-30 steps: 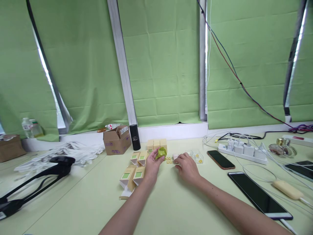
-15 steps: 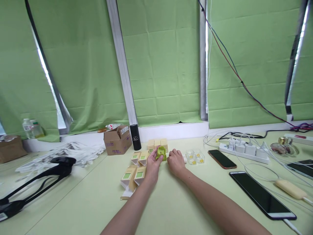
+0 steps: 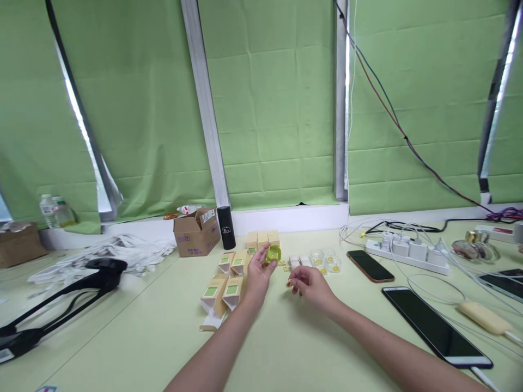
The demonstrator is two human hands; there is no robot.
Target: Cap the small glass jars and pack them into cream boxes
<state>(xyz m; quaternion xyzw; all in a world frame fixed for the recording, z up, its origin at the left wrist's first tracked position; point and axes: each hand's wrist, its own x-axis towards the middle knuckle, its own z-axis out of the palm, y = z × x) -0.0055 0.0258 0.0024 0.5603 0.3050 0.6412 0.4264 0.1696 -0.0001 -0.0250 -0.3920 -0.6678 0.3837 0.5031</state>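
My left hand [image 3: 258, 273] grips a small green square box [image 3: 274, 252], tilted so that its hollow inside faces me. In the fingertips of my right hand [image 3: 312, 284] is a tiny reddish-gold piece [image 3: 289, 283], too small to name, held just above the table. Beyond that hand stand small pinkish-white blocks [image 3: 299, 262] and a cluster of clear round cups [image 3: 326, 261] with yellow centres. Small yellow bits [image 3: 281, 263] lie by the green box. Left of my left hand are several cream cartons [image 3: 232, 289] with green windows, partly covered by the forearm.
A cardboard box [image 3: 196, 235] and a black cylinder [image 3: 226, 228] stand at the back. White straps [image 3: 110, 256] and a black headset-like frame [image 3: 65, 305] lie left. To the right are phones [image 3: 437, 325], a power strip [image 3: 408, 255] with chargers, and loose cables.
My right hand has drawn back toward me and lifted a tiny reddish-gold piece. The green box in my left hand has tipped toward the right. The pinkish-white blocks have come into view.
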